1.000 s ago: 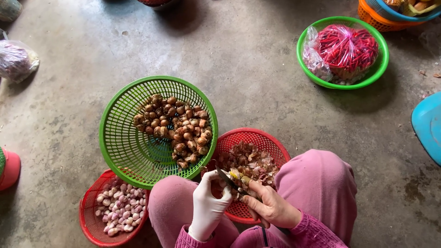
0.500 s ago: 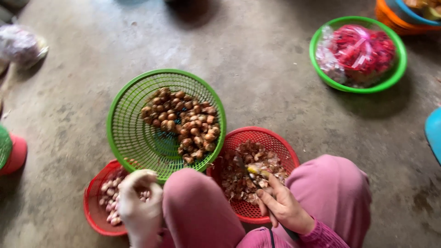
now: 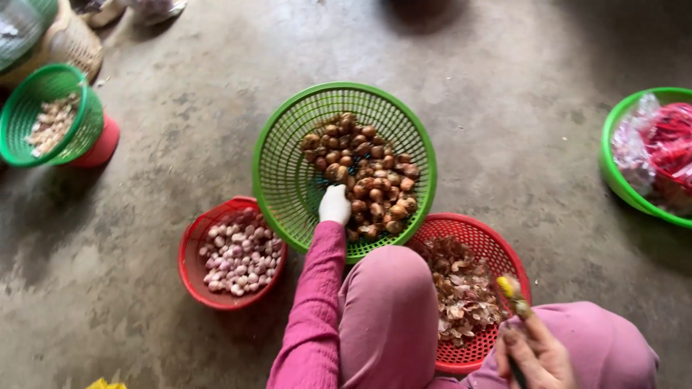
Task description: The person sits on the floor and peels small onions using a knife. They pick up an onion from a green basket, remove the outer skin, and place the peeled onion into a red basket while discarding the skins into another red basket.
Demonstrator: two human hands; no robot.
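Note:
My left hand (image 3: 334,204), in a white glove with a pink sleeve, reaches into the large green basket (image 3: 288,180) and rests on the pile of brown unpeeled shallots (image 3: 367,180). Its fingers curl down into the pile, so I cannot see whether they hold one. My right hand (image 3: 537,353), bare, is at the lower right over my knee. It grips a small knife (image 3: 510,294) with a yellowish end, which points up over the red basket of dry peels (image 3: 461,288). A smaller red basket (image 3: 191,266) to the left holds pale peeled shallots (image 3: 234,252).
I sit low on a grey concrete floor with my pink-trousered knees (image 3: 389,310) between the baskets. A green basket of pale pieces (image 3: 47,119) sits on a red pot at far left. Another green basket (image 3: 613,173) with red items in plastic stands at the right edge.
My left hand left the small red basket of peeled shallots and moved up into the green basket. My right hand stayed near the peel basket with the knife. The view shifted left.

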